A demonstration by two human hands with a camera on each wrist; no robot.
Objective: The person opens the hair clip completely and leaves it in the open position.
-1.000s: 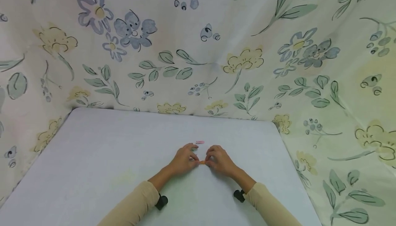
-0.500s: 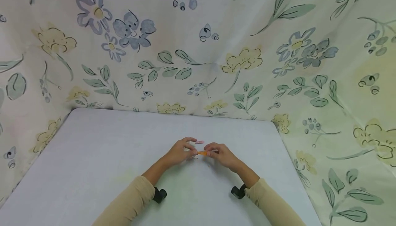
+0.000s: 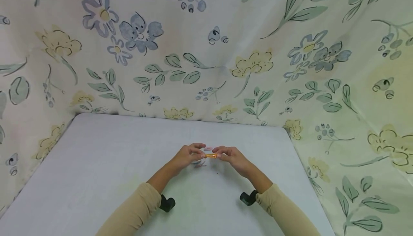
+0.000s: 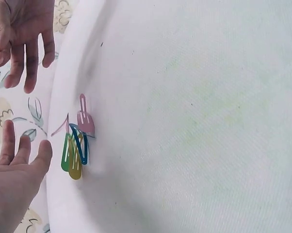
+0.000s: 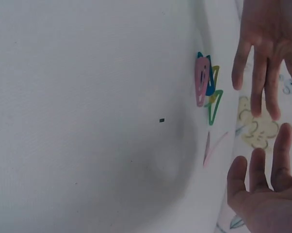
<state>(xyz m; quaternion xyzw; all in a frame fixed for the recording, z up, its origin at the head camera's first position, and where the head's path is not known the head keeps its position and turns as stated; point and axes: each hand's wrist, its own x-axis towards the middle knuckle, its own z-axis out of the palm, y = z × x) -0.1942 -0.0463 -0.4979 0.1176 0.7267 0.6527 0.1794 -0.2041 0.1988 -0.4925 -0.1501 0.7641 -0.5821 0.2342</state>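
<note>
An orange snap hair clip (image 3: 211,155) stretches between my two hands, held above the table. The left hand (image 3: 186,158) pinches its left end between thumb and fingers. At its right end, the right hand (image 3: 235,159) grips it the same way. Only a sliver of orange shows at the right hand's thumb in the left wrist view. Under the hands lies a small heap of snap clips: a pink clip (image 5: 201,81), a blue clip (image 4: 82,145), a green clip (image 5: 214,108) and a yellow clip (image 4: 75,162). Behind them, a second pink clip (image 5: 209,150) appears bent open.
A white-covered table (image 3: 106,168) spreads around the hands. Flowered cloth (image 3: 193,49) hangs behind it and down the right side. A tiny dark speck (image 5: 161,120) lies on the table near the heap.
Both hands have lifted the orange clip up and away from me, uncovering the clips beneath. The orange clip shows more fully between the fingers now.
</note>
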